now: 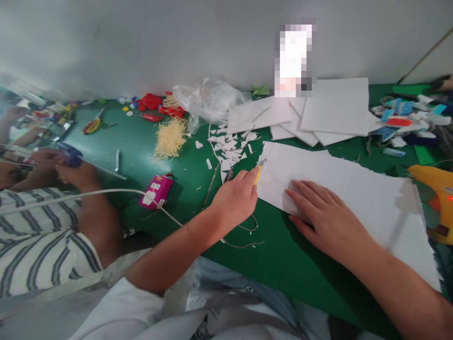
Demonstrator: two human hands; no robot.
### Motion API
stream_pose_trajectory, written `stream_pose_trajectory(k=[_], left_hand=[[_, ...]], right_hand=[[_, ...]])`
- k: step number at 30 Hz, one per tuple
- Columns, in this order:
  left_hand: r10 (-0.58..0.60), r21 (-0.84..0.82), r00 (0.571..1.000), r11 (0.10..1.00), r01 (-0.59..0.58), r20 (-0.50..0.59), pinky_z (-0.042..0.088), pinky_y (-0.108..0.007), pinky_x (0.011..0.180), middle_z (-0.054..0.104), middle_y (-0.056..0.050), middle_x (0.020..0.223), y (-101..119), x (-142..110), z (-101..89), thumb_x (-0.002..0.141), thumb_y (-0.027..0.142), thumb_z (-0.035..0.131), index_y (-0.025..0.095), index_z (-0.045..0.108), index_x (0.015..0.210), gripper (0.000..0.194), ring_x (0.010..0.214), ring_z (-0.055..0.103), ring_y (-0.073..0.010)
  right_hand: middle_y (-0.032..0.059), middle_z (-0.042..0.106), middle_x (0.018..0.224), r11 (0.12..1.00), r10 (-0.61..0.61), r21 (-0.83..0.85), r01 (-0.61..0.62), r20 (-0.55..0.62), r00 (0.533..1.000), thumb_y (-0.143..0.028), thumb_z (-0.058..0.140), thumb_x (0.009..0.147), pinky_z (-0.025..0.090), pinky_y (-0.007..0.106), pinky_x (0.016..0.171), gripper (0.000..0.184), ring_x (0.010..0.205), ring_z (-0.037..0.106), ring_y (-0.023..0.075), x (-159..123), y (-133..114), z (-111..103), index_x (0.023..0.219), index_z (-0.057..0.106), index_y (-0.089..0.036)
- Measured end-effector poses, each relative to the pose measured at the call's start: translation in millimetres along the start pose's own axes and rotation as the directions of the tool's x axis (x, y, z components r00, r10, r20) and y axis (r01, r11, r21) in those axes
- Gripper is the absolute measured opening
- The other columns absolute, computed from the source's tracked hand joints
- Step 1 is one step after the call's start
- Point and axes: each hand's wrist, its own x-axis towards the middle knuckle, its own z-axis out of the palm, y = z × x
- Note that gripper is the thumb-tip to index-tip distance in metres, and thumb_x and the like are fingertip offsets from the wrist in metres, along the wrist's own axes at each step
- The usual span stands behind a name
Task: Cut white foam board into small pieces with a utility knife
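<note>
A large white foam board [368, 193] with ragged edges lies flat on the green table [276, 264]. My left hand [236, 196] is closed around a yellow utility knife [258, 175], mostly hidden in the fingers. Its blade end touches or hovers just over the board's left end; I cannot tell which. Flat on the board, fingers stretched out, rests my right hand [320, 215], its thumb by the near edge. Torn white scraps [231, 148] are scattered beyond my left hand.
Several white boards [336, 106] are stacked at the back, beside a clear plastic bag [212, 99]. A yellow tool [433, 193] stands at the right. A pink box [155, 191] and white cable [106, 191] lie left, near a co-worker's hands [67, 165].
</note>
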Motion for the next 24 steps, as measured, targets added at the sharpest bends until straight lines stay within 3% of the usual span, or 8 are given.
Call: stream_pose_trajectory(k=[9, 16, 24], left_hand=[[-0.086, 0.241, 0.982, 0.970, 0.044, 0.166, 0.054, -0.028, 0.073, 0.066, -0.018, 0.126, 21.4, -2.2, -8.2, 0.100, 0.015, 0.042, 0.011, 0.044, 0.154, 0.054, 0.097, 0.071, -0.0229], [-0.165, 0.375, 0.934, 0.926, 0.037, 0.316, 0.057, -0.028, 0.073, 0.062, -0.019, 0.133, 33.8, -9.9, -12.4, 0.100, 0.013, 0.043, 0.006, 0.027, 0.162, 0.064, 0.096, 0.072, -0.0213], [-0.193, 0.353, 0.934, 0.932, 0.080, 0.300, 0.056, -0.029, 0.067, 0.060, -0.017, 0.132, 37.2, -13.4, -8.8, 0.101, 0.013, 0.042, 0.010, 0.022, 0.164, 0.067, 0.088, 0.074, -0.0207]], right_hand=[[0.0200, 0.068, 0.139, 0.999, -0.009, -0.042, 0.007, -0.044, 0.999, -0.026, 0.047, 0.101, 0.056, 0.052, 0.097, 0.039, 0.122, 0.064, 0.0341, 2.7, -3.9, 0.1, 0.130, 0.069, -0.010], [0.0195, 0.067, 0.139, 1.000, 0.006, -0.025, -0.007, -0.045, 0.999, -0.028, 0.048, 0.101, 0.053, 0.049, 0.096, 0.040, 0.124, 0.061, 0.0323, 0.9, -3.1, 2.9, 0.131, 0.068, -0.012], [0.0195, 0.071, 0.131, 0.997, -0.035, -0.078, 0.029, -0.071, 0.997, -0.038, 0.044, 0.103, 0.055, 0.047, 0.088, 0.042, 0.116, 0.063, 0.0328, 4.1, -2.5, 0.0, 0.124, 0.070, -0.012]])
